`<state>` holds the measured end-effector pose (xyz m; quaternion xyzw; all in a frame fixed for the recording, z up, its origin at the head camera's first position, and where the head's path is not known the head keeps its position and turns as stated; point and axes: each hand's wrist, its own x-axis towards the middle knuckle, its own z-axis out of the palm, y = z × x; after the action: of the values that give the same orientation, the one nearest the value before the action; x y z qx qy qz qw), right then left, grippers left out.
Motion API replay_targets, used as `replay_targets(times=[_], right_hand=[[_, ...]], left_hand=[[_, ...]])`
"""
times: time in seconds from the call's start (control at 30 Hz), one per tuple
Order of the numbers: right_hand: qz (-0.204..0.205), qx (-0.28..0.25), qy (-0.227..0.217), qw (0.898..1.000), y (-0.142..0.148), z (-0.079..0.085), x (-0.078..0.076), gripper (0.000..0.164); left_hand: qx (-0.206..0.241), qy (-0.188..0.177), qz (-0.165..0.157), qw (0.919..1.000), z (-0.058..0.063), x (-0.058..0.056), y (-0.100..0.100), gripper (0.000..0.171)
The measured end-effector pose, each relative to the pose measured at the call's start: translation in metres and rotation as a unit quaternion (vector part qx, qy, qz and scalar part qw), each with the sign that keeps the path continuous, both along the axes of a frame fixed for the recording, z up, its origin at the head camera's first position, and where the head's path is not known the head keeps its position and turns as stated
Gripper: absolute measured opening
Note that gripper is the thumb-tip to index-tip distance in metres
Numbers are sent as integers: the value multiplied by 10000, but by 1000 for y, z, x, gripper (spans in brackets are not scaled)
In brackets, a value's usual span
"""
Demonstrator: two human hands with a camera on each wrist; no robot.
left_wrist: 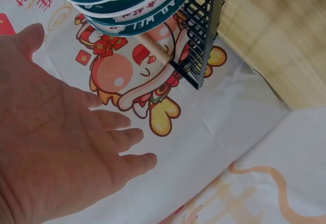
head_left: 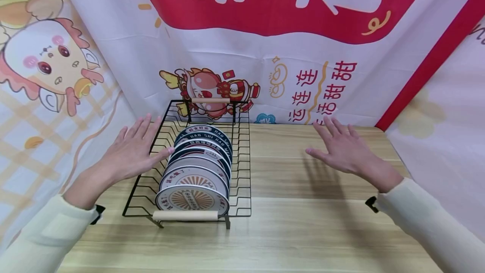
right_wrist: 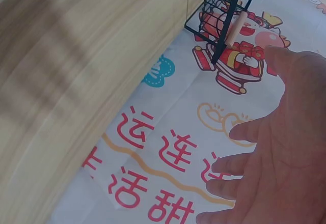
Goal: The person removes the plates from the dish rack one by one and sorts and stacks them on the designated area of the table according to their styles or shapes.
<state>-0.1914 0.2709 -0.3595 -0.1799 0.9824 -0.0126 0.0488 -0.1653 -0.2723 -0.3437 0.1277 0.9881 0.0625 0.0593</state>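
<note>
A black wire dish rack [head_left: 242,180] with pale wooden handles stands on the table, left of centre. Several round plates [head_left: 193,199] stand in a row in it, the near ones white with an orange sunburst, the far ones dark blue-green with lettering. My left hand [head_left: 130,151] is spread over the rack's left side, its thumb overlapping the plates' edge in the head view; it holds nothing. Out to the right, above bare wood, my right hand [head_left: 342,148] hovers with fingers spread and nothing in it. Both palms show bare in the wrist views.
The wooden table [head_left: 303,231] runs up to a printed cloth backdrop [head_left: 257,45] with red lettering and cartoon figures. More printed cloth [head_left: 49,146] hangs at the left, and a white cloth side [head_left: 443,108] rises at the right.
</note>
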Motion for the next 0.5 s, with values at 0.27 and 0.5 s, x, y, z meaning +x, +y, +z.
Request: replay_targets(times=[0.27,0.5], right_hand=[[-23,-130,-64,9999,-1,-1,1,99],[430,-293,567,9970,-14,3,6,88]], left_hand=[[155,49,-26,9999,-1,5,-1,102],[202,139,-76,9997,-5,15,-7,99]])
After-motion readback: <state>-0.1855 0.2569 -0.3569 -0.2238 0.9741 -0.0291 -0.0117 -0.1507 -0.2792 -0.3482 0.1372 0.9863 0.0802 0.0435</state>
